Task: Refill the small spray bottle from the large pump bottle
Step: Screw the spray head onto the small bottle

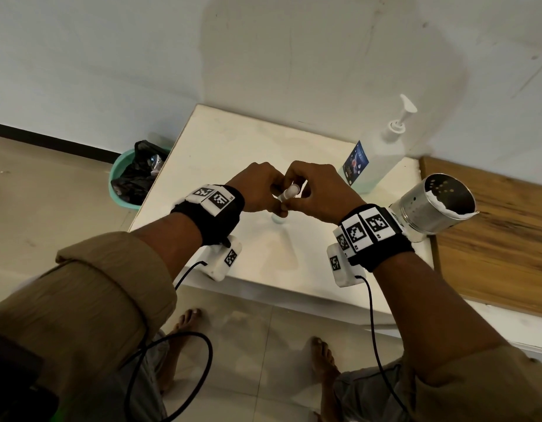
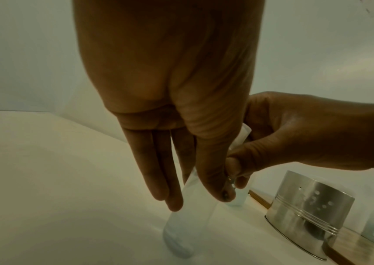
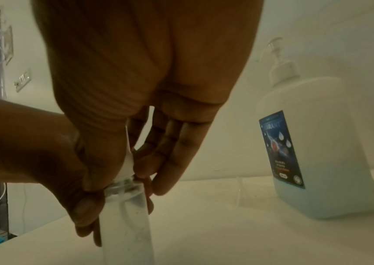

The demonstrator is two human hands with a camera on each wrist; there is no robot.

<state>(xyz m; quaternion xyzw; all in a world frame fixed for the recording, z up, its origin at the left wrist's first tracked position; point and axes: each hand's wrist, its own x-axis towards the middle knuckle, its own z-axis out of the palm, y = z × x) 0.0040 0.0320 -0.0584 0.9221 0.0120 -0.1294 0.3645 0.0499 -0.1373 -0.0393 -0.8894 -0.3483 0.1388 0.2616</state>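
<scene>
White table, half-full pump bottle

We see a pale plastered wall filling the upper half of the head view, scuffed toward the upper right. A dark skirting strip runs along its foot at left. Beige floor tiles fill the bottom and left. A white table sits at centre, and a wooden board lies at the right edge.

The small spray bottle stands mid-table; pump bottle behind-right (metal canister further right).
</scene>
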